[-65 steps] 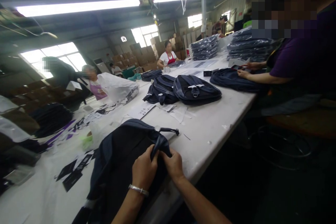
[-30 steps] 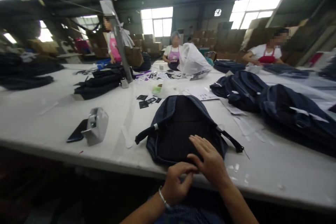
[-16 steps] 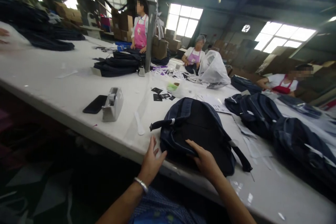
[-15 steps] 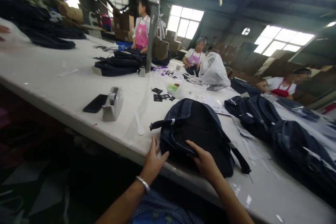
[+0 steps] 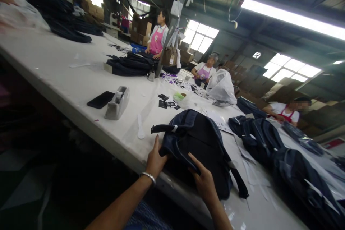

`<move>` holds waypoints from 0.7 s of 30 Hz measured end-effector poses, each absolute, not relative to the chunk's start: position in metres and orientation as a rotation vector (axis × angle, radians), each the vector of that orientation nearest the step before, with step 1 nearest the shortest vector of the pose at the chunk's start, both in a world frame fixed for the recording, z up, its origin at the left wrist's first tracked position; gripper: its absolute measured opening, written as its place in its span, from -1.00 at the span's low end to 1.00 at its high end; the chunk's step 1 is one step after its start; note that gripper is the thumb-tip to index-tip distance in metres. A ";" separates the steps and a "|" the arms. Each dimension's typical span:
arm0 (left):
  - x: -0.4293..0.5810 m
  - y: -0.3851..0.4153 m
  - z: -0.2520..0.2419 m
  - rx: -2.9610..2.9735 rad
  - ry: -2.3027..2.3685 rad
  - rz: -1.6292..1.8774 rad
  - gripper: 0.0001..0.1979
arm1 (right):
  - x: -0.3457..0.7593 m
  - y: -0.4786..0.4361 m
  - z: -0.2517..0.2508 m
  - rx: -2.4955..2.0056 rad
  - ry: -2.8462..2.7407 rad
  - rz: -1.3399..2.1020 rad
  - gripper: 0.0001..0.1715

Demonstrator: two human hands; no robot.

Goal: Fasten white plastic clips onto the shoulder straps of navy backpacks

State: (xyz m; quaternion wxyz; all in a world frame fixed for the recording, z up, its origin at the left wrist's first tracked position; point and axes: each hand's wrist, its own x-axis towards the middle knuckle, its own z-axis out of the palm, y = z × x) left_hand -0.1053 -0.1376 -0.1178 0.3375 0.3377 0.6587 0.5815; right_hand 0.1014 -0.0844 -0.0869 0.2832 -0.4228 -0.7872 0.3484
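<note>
A dark navy backpack [image 5: 205, 140] lies at the front edge of the table with its black back panel facing up. One strap end sticks out to the left and another hangs to the right. My left hand [image 5: 155, 160], with a silver bracelet at the wrist, grips the bag's left lower side, thumb against the fabric. My right hand [image 5: 203, 181] holds the padded edge near the bag's middle, index finger stretched over it and the other fingers partly hidden. Left of the bag lies a white strip [image 5: 140, 127].
A tape dispenser [image 5: 117, 103] and a black phone [image 5: 100, 100] are on the white table [image 5: 81, 79]. Black tags [image 5: 167, 104] lie beyond the bag. More backpacks [image 5: 258, 133] line the right side. A metal post [image 5: 165, 48] rises behind, and co-workers [image 5: 157, 39] are across the table.
The view has tilted and shifted, so the surroundings sit differently in the picture. Both hands stay on the backpack; the left thumb now presses closer against its side.
</note>
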 end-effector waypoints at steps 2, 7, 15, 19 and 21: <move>-0.109 -0.139 -0.119 0.929 1.673 1.521 0.04 | 0.104 -0.083 -0.088 -1.146 -2.059 0.952 -0.48; -0.121 -0.143 -0.117 1.189 1.530 1.464 -0.06 | 0.110 -0.077 -0.091 -1.181 -1.931 0.988 -0.51; -0.116 -0.136 -0.125 1.258 1.631 1.436 0.09 | 0.120 -0.075 -0.096 -1.256 -1.766 0.992 -0.49; -0.119 -0.135 -0.131 1.270 1.592 1.377 0.12 | 0.124 -0.073 -0.098 -1.299 -1.699 1.026 -0.47; -0.124 -0.135 -0.130 1.260 1.584 1.353 0.11 | 0.126 -0.073 -0.100 -1.316 -1.669 1.032 -0.46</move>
